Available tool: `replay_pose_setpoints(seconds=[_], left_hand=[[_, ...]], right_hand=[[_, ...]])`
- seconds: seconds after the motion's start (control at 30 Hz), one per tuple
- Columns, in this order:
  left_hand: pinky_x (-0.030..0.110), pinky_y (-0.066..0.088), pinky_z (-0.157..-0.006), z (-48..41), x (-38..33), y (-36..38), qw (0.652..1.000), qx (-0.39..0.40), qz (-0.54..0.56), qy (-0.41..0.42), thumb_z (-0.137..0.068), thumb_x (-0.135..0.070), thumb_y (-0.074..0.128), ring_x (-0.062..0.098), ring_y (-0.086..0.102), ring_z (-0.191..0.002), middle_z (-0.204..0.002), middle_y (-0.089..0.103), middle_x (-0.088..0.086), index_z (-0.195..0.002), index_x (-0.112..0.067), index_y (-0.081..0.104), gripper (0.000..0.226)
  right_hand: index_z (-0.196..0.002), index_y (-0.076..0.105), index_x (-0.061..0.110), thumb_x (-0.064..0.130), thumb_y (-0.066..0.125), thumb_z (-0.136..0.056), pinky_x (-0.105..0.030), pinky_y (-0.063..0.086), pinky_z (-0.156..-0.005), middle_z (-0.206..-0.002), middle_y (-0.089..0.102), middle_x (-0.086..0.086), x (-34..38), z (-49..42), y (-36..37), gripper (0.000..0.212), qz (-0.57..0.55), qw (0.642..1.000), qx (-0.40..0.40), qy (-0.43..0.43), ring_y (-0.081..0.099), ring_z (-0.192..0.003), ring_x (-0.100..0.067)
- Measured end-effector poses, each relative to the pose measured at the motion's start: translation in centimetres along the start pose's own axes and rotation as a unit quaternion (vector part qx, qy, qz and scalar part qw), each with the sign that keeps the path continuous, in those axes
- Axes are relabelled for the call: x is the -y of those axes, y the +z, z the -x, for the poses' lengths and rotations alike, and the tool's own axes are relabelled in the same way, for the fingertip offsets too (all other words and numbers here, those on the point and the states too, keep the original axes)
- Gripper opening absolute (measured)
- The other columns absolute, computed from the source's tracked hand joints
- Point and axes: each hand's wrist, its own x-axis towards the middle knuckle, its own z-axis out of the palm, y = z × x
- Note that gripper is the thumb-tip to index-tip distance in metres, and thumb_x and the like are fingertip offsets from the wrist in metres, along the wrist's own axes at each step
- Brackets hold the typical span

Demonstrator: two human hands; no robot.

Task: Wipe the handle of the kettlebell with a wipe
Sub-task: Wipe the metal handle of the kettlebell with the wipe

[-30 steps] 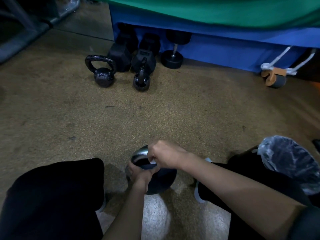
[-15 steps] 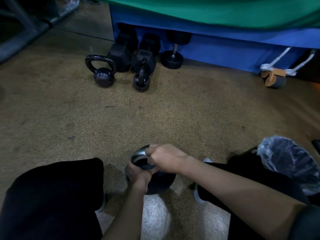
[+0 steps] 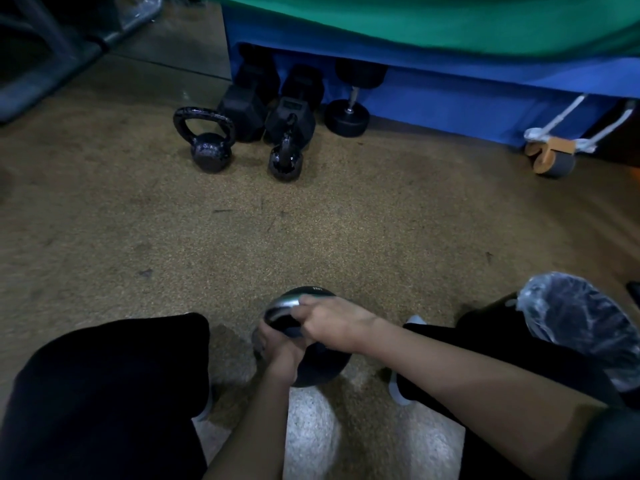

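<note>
A black kettlebell (image 3: 323, 370) with a shiny steel handle (image 3: 282, 304) stands on the floor between my knees. My left hand (image 3: 278, 348) grips the near left side of the handle. My right hand (image 3: 330, 323) is closed over the top right of the handle; a small pale edge at its fingertips may be the wipe, which is otherwise hidden under the hand. The bell's body is mostly covered by both hands.
Two small black kettlebells (image 3: 207, 140) (image 3: 285, 157) and several dumbbells (image 3: 348, 112) stand far ahead by a blue mat (image 3: 450, 98). A plastic-lined bin (image 3: 581, 327) is at my right knee. An ab roller (image 3: 550, 157) lies far right.
My right hand slid a little leftward along the top of the handle and sits lower over it. My left hand kept its grip.
</note>
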Motion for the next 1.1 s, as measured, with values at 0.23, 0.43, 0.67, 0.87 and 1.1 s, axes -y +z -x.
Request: replay_pose_setpoints(seconds=[0.23,0.43,0.67,0.87,1.1], left_hand=[[0.072,0.049,-0.106,-0.8,0.8,-0.1,1.000,0.025,-0.013,-0.009,-0.030,-0.043,0.103,0.040,0.048,-0.145,-0.161,0.047,0.009,-0.156,-0.040,0.028,0.146],[0.072,0.050,-0.105,-1.7,1.7,-0.1,0.999,0.022,-0.025,-0.005,-0.032,-0.047,0.105,0.040,0.049,-0.145,-0.161,0.046,0.005,-0.150,-0.046,0.027,0.141],[0.071,0.049,-0.107,-4.0,3.2,0.3,0.998,0.028,-0.045,0.012,0.000,-0.074,0.095,0.036,0.041,-0.152,-0.167,0.037,-0.003,-0.149,-0.052,0.023,0.166],[0.071,0.050,-0.106,-4.9,3.9,0.5,0.998,0.022,-0.049,0.014,0.007,-0.081,0.090,0.035,0.042,-0.152,-0.167,0.037,-0.005,-0.145,-0.056,0.024,0.167],[0.074,0.048,-0.106,-3.5,2.8,0.1,0.998,0.028,-0.050,0.005,-0.009,-0.067,0.094,0.038,0.040,-0.153,-0.168,0.036,-0.003,-0.150,-0.051,0.024,0.158]], right_hand=[[-0.084,0.067,0.008,0.007,0.068,-0.075,-0.037,0.051,-0.069,-0.099,0.055,-0.003,-1.7,-0.1,-0.6,0.010,-0.057,0.996,-0.066,0.031,0.051,-0.099,-0.022],[-0.077,0.064,0.010,-0.001,0.060,-0.077,-0.029,0.045,-0.067,-0.093,0.060,-0.004,-2.6,-0.1,-1.0,0.012,-0.141,0.980,-0.115,0.075,0.058,-0.089,-0.021],[-0.079,0.067,0.010,0.000,0.059,-0.078,-0.021,0.033,-0.064,-0.093,0.061,-0.004,-2.7,-0.3,-1.2,0.013,-0.167,0.974,-0.113,0.104,0.059,-0.084,-0.020],[-0.080,0.068,0.011,0.003,0.058,-0.080,-0.025,0.040,-0.067,-0.096,0.062,-0.004,-2.6,-0.2,-1.2,0.013,-0.159,0.976,-0.100,0.112,0.059,-0.087,-0.020],[-0.079,0.065,0.011,0.001,0.054,-0.079,-0.037,0.049,-0.075,-0.096,0.062,-0.005,-3.1,-0.3,-1.1,0.015,-0.184,0.965,-0.118,0.144,0.060,-0.087,-0.024]])
